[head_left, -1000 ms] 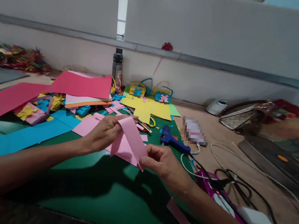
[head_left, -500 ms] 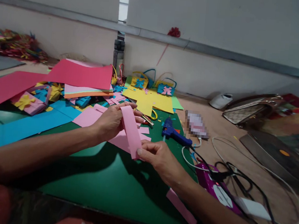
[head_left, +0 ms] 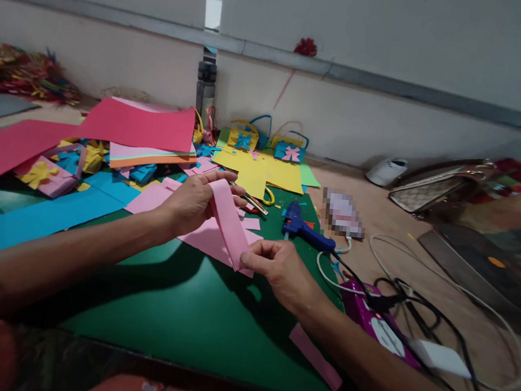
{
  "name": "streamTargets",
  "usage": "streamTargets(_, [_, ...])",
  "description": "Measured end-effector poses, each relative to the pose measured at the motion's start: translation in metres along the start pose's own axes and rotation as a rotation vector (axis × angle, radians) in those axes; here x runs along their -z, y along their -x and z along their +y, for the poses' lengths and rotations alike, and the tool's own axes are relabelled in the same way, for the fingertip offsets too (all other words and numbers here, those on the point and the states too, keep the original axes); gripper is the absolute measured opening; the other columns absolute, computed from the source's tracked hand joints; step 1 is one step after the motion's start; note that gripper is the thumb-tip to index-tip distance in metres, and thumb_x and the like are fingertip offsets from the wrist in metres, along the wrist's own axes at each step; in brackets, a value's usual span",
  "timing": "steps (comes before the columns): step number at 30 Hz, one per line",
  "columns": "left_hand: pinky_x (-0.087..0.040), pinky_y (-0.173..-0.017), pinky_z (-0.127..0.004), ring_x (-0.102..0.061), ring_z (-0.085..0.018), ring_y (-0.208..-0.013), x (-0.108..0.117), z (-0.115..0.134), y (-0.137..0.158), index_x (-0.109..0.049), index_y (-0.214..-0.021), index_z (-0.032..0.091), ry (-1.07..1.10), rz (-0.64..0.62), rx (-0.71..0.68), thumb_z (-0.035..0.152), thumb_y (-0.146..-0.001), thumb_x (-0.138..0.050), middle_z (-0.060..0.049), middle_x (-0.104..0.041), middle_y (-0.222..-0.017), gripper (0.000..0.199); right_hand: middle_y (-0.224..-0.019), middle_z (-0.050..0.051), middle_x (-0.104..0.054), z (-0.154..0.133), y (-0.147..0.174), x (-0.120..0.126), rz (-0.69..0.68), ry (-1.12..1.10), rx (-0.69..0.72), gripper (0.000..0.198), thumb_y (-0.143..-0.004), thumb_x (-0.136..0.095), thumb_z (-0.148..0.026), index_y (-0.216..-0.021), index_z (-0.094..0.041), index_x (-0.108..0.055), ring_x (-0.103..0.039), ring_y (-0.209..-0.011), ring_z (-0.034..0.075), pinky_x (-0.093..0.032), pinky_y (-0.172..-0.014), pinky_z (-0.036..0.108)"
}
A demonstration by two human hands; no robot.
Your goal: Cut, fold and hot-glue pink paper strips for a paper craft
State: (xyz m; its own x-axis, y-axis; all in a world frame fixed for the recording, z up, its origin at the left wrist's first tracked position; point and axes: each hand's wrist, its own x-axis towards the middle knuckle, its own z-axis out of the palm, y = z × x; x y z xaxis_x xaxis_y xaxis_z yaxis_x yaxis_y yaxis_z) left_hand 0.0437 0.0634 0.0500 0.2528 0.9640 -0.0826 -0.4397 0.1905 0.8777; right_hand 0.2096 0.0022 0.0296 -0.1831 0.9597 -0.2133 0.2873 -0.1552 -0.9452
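Papers [head_left: 62,221], glue gun [head_left: 306,231] on green table [head_left: 140,316]

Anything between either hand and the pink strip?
Nothing visible. The left hand holds the upper part of the pink strip, and the right hand pinches its lower end. The pink sheet lies behind and below the strip, the blue glue gun off to the right; neither comes between.

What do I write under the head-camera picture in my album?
Left hand and right hand hold a long, bent pink paper strip over a green table.
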Motion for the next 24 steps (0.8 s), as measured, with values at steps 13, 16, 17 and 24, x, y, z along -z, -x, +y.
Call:
streamTargets(13, [-0.057, -0.066, -0.033, -0.070, -0.018, -0.071, 0.006, 0.004, -0.005, -0.053, -0.103, 0.014, -0.140, -0.029, 0.028, 0.008, -0.079, -0.055, -0.008, -0.070, -0.087, 0.025, -0.048, -0.005, -0.053, 0.005, -0.003, 0.002, 0.041, -0.068, -0.023, 0.013, -0.054, -0.066, -0.018, -0.047, -0.017, -0.055, -0.043, -0.049, 0.007, -0.031, -0.051, 0.023])
streamTargets(16, [-0.056, -0.063, -0.032, -0.069, -0.019, -0.068, 0.017, 0.011, -0.009, -0.056, -0.104, 0.013, -0.213, -0.091, 0.066, 0.007, -0.071, -0.064, -0.008, -0.070, -0.083, 0.034, -0.051, -0.006, -0.055, 0.004, -0.005, 0.004, 0.069, -0.108, -0.025, 0.014, -0.052, -0.068, -0.018, -0.054, -0.017, -0.054, -0.047, -0.050, 0.007, -0.035, -0.052, 0.023])
streamTargets(17, [-0.056, -0.062, -0.032, -0.069, -0.020, -0.065, 0.022, 0.014, -0.011, -0.057, -0.106, 0.013, -0.236, -0.118, 0.081, 0.005, -0.068, -0.067, -0.008, -0.070, -0.079, 0.040, -0.053, -0.006, -0.056, 0.004, -0.006, 0.005, 0.078, -0.125, -0.026, 0.016, -0.051, -0.068, -0.019, -0.060, -0.017, -0.055, -0.049, -0.050, 0.007, -0.037, -0.053, 0.023])
streamTargets(24, [-0.054, -0.072, -0.042, -0.069, -0.026, -0.076, 0.045, 0.038, -0.022, -0.048, -0.122, 0.018, -0.258, -0.293, 0.178, 0.022, -0.066, -0.077, -0.006, -0.068, -0.076, 0.063, -0.051, -0.009, -0.056, -0.017, -0.027, 0.017, 0.091, -0.123, -0.039, 0.043, -0.051, -0.068, -0.013, -0.090, -0.018, -0.050, -0.053, -0.047, 0.009, -0.041, -0.052, 0.023])
